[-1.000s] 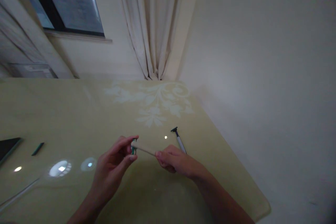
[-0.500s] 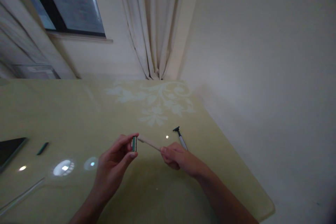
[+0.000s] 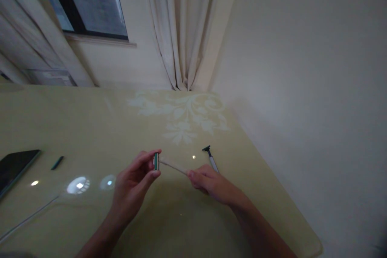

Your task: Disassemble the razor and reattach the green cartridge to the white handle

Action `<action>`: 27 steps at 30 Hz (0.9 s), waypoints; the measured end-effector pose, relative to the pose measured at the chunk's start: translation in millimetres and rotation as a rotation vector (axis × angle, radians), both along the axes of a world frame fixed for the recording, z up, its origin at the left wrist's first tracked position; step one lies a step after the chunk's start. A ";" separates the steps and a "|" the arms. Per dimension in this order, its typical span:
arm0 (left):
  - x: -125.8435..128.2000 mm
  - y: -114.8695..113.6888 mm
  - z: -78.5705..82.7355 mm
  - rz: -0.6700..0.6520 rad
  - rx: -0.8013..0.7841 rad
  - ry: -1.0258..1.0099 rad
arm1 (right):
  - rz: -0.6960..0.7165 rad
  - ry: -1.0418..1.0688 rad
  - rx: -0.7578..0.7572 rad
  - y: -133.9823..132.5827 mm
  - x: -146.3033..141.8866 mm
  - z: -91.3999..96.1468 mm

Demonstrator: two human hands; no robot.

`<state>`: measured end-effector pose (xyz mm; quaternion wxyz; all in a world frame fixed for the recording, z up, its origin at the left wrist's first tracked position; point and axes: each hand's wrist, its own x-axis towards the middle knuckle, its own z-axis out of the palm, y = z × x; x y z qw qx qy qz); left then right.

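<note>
Between the thumb and fingertips of my left hand a small green and white razor cartridge is held upright. My right hand is closed around the handle of a pale toothbrush. The brush head points left and is close beside the cartridge; whether its bristles touch it I cannot tell. Just beyond my right hand lies a razor with a dark head and grey handle, its lower end partly hidden by the hand.
A glossy pale green table with a white floral pattern spreads below. On its left lie a dark tablet-like device, a small dark green piece and a thin white cable. A wall borders the right edge; curtains hang behind.
The toothbrush has turned a little in my right hand, its head still at the cartridge. My view has shifted slightly left, so the table items appear farther right.
</note>
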<state>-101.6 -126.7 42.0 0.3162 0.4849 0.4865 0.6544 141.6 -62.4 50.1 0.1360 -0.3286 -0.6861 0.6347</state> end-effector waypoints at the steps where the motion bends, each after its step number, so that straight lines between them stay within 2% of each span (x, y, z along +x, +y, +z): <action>1: -0.3 -0.1 -1.0 -0.003 -0.006 0.005 | -0.006 0.005 -0.001 0.6 0.6 0.3; 5: -1.2 -0.9 -5.5 -0.025 -0.012 0.005 | 0.076 -0.001 -0.016 1.6 1.1 0.1; 9: 0.0 -1.3 -5.8 -0.012 -0.032 0.007 | -0.014 -0.026 0.013 2.7 0.6 -0.1; 14: 2.3 -2.2 -4.7 -0.031 -0.036 0.015 | 0.042 0.003 -0.028 3.2 -0.4 -1.5; 18: 2.3 -1.7 -8.2 -0.048 -0.033 0.010 | -0.045 0.010 -0.040 3.7 -1.7 -4.9; 23: 3.5 -2.0 -8.3 -0.068 -0.035 0.005 | -0.012 0.025 -0.061 3.9 -1.9 -10.5; 27: 3.9 -1.5 -7.1 -0.060 -0.011 -0.004 | -0.090 0.053 -0.088 5.1 -0.2 -12.1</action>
